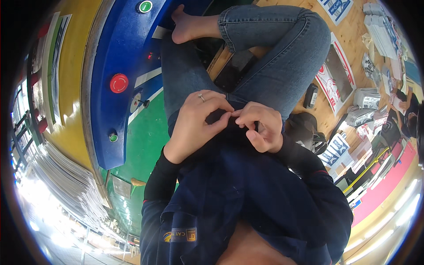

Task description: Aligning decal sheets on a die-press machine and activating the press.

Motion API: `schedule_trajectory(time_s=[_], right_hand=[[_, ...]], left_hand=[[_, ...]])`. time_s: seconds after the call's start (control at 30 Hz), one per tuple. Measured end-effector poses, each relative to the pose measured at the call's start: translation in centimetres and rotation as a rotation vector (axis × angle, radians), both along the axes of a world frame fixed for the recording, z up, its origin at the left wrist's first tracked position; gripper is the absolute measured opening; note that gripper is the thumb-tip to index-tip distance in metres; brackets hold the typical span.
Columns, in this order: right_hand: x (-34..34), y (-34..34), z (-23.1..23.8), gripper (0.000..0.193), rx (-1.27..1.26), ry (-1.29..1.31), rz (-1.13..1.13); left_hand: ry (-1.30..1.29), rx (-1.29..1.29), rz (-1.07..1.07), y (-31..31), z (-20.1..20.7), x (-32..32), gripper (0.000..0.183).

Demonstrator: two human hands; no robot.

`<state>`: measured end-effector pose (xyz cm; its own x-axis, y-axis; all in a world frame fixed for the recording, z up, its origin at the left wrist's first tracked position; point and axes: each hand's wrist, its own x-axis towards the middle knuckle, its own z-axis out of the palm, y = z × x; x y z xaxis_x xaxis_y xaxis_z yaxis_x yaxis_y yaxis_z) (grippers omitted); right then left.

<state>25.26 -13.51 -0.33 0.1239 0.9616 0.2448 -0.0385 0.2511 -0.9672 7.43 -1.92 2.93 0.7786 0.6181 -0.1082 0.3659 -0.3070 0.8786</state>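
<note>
My left hand (198,121), with a ring on one finger, is in a pinch above my lap, thumb and forefinger together. My right hand (262,125) meets it fingertip to fingertip, its thumb and fingers curled. Whatever may lie between the fingertips is too small to make out. Just below the hands is my dark blue jacket (207,185). Beyond them lie my legs in blue jeans (282,39), bent and crossed, with one bare foot (192,28) showing.
At left a blue machine panel (104,110) carries a red push button (119,83) and green buttons. Stacked sheets (66,185) stand below it. On the wooden surface at right lie a small black object (311,96), a printed sheet (338,75) and paper bundles (366,98). Another person (404,106) is far right.
</note>
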Motion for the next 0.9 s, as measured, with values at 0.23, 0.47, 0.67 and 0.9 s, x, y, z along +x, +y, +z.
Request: schedule_trajectory(time_s=[0.23, 0.47, 0.67, 0.9], right_hand=[[-1.1, 0.0, 0.4, 0.028, 0.109, 0.25, -0.074], [-1.3, 0.8, 1.5, 0.037, 0.234, 0.283, -0.12], [-1.5, 1.7, 3.1, 0.039, 0.45, 0.14, -0.122], [-0.8, 3.3, 6.1, 0.034, 0.806, -0.098, -0.051]], left_hand=[[-0.2, -0.452, -0.006, 0.4, 0.9, -0.3, 0.012], [-0.316, -0.352, -0.064, 0.9, 1.4, -0.2, 0.017], [-0.428, -0.216, -0.119, 1.1, 2.7, -0.5, 0.022], [-0.671, 0.032, -0.234, 2.2, 4.2, -0.5, 0.025]])
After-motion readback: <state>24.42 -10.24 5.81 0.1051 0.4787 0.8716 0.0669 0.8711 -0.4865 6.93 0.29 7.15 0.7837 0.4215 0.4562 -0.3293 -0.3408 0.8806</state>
